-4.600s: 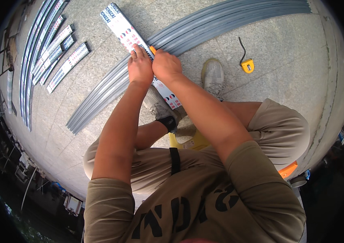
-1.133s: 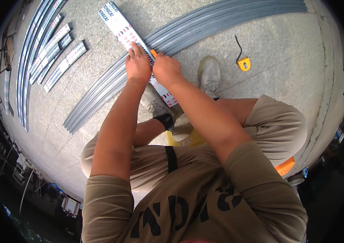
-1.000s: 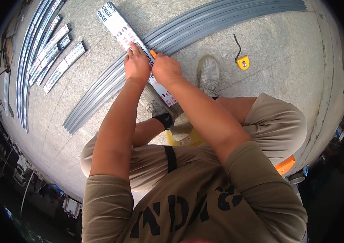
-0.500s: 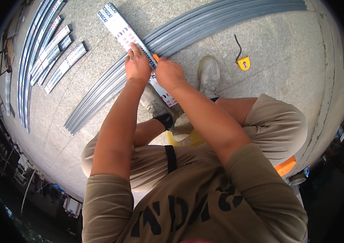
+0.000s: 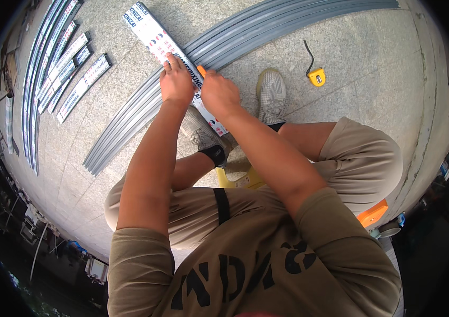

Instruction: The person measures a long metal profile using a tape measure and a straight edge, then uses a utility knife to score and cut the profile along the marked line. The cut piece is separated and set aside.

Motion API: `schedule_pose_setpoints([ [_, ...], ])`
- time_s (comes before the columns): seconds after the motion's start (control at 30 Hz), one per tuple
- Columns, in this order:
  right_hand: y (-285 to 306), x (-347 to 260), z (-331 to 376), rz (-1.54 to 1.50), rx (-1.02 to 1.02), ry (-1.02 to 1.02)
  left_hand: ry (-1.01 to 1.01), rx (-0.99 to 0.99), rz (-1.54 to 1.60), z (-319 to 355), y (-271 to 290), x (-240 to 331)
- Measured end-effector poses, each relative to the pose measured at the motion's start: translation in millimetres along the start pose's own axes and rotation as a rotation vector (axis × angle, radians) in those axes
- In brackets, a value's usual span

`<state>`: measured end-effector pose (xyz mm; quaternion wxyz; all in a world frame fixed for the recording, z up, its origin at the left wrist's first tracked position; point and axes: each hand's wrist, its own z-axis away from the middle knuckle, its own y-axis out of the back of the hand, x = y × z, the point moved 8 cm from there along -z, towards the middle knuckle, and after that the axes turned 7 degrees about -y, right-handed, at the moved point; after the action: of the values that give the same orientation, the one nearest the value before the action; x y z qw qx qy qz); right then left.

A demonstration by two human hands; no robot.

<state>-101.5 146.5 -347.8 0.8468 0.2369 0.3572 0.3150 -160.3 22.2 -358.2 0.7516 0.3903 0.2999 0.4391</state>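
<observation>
Hands meet over a long white printed strip [image 5: 156, 36] that lies slantwise across a bundle of long grey metal channels [image 5: 245, 33] on the pale speckled stone floor [image 5: 372, 58]. The left hand [image 5: 177, 80] presses flat on the strip, fingers spread and laid along it, palm down and not curled round anything. The right hand [image 5: 219, 94] sits just beside it, touching the strip's near stretch; its fingers are bent around a small orange tool [image 5: 201, 70], of which only a tip shows at the strip's edge. What kind of tool it is cannot be made out.

The strip runs from the upper left, past both hands, and its lower end reaches down between the person's two grey knit shoes [image 5: 271, 92]. The grey channels sweep in a curve from the upper right down to the left, passing under the strip.

Well apart to the right, a yellow tape measure with a dark cord [image 5: 317, 78] rests on the floor. At the far left lie more grey channels and several shorter white printed strips [image 5: 82, 87], side by side. The person crouches in an olive shirt and tan shorts, above a yellow stool [image 5: 235, 179] partly hidden by the legs.
</observation>
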Motion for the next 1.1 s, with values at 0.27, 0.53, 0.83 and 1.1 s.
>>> schedule_pose_setpoints([
  [0.27, -5.8, -1.7, -3.6, 0.026, -0.091, -0.043, -0.008, 0.001, -0.009, -1.5, -0.6, 0.2],
  [0.53, -14.1, 7.0, -0.7, 0.052, -0.059, 0.011, 0.003, -0.038, 0.016, 0.2, 1.7, 3.2],
  [0.83, -17.2, 15.0, 2.4, 0.050, -0.035, 0.018, 0.005, -0.039, 0.019, 0.5, 3.2, 2.7],
  [1.1, -21.4, 21.1, 7.1, 0.068, -0.051, 0.009, 0.005, -0.034, 0.014, 1.0, 6.0, 3.0],
])
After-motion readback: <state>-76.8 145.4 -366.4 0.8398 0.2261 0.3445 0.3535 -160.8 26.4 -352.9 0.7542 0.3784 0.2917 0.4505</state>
